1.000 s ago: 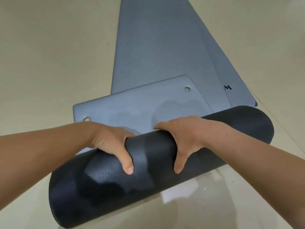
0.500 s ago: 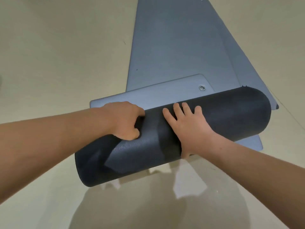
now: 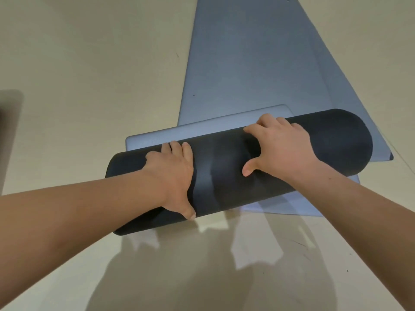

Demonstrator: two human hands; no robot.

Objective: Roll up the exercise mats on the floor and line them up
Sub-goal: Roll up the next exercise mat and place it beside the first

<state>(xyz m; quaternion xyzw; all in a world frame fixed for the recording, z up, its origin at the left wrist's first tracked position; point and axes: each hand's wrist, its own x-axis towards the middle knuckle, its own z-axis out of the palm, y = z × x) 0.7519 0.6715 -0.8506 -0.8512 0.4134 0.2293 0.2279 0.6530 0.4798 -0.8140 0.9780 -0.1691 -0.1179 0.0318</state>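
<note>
Left hand point(image 3: 173, 176) and right hand point(image 3: 285, 149) press flat, fingers spread, on the dark roll point(image 3: 224, 173). Short flat tail point(image 3: 202, 131) remains at 12 o'clock. Grey mats point(image 3: 247, 63) beyond still unrolled.

The far end of the long flat grey-blue foam mat point(image 3: 244, 63) runs out past the top edge, so its full length cannot be seen. The thick black rolled foam mat point(image 3: 314, 151) covers the near part of the short grey-blue mat end point(image 3: 197, 131) beneath it. The left hand point(image 3: 173, 178) hides its palm against the roll, and the right hand point(image 3: 283, 149) curls its fingertips over the far side, out of sight. A dark blurred shape point(image 3: 10, 122) at the left edge is cut off and cannot be identified. Both forearms leave the picture at the bottom corners.
</note>
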